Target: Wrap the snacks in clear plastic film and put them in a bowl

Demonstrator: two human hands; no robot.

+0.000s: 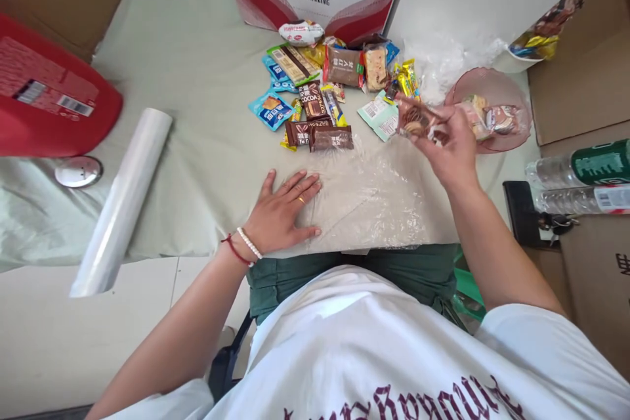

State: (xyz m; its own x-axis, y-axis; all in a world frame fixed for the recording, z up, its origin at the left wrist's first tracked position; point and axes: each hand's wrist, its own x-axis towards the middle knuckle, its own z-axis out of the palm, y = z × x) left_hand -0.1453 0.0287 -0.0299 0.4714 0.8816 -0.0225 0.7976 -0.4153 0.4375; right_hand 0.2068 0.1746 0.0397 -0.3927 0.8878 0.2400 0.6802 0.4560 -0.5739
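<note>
Clutter: red-and-white printed cardboard carton (315, 3) at the back, heap of small multicoloured wrapped snacks (344, 67) right against it, just past the wrinkled clear plastic film (369, 213). Translucent pink round bowl (487, 84) with packets in it, beside the right hand (455, 147). Far right: black flat rectangular object (522, 213), two clear plastic bottles (551, 170). Left side: long whitish glossy film roll (121, 203), shiny round disc (79, 171), big red plastic tub (49, 92). Right hand pinches a brown see-through snack packet (418, 121), located between heap and bowl. Left hand (285, 210) flat, fingers spread, grasping nothing, on film's left edge. Surface: creased pale green cloth (197, 131); light tiled floor (132, 321) below.
</note>
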